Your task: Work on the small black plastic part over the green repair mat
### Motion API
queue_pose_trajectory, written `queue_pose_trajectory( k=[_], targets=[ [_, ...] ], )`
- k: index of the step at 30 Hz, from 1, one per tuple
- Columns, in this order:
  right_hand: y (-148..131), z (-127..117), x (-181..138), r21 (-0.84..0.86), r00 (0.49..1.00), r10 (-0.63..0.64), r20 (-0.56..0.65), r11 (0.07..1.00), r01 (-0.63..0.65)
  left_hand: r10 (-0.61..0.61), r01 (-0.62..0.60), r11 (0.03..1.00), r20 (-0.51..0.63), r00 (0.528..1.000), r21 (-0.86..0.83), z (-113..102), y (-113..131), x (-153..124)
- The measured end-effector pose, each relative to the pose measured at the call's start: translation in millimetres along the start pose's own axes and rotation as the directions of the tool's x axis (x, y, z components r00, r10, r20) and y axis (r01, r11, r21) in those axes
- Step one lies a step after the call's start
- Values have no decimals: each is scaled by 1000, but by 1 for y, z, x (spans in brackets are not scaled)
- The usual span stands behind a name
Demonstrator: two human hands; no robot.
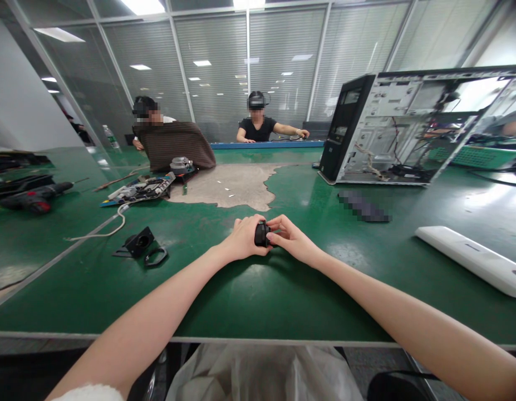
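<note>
A small black plastic part (261, 234), boxy and dark, sits between my hands just above the green tabletop (258, 301); its exact kind is too small to make out. My left hand (243, 237) wraps round it from the left, thumb below and fingers over the top. From the right, my right hand (291, 238) pinches its edge between thumb and fingertips. To the left on the table lie a black bracket-like piece (136, 244) and a black ring-shaped frame (156, 257).
An opened computer case (353, 131) stands at the back right, with a long white device (470, 253) nearer. A power drill (36, 196), a circuit board (138, 189) and a cable (116, 227) lie left. Two people (260, 127) sit across the table.
</note>
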State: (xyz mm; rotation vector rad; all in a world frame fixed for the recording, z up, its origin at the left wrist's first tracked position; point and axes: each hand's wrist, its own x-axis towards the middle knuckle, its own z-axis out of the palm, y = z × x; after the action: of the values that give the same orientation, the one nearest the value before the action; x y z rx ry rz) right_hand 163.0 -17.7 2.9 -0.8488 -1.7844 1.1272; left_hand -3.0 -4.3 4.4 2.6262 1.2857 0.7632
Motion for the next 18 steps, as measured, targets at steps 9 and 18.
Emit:
queue_pose_trajectory(
  k=[9, 18],
  targets=[
    [1, -4, -5, 26, 995, -37, 92, 999, 35, 6, -6, 1000, -8, 1000, 13, 2, -2, 0],
    [1, -1, 0, 0, 1000, -2, 11, 1000, 2, 0, 0, 1000, 0, 1000, -5, 0, 0, 0]
  ],
)
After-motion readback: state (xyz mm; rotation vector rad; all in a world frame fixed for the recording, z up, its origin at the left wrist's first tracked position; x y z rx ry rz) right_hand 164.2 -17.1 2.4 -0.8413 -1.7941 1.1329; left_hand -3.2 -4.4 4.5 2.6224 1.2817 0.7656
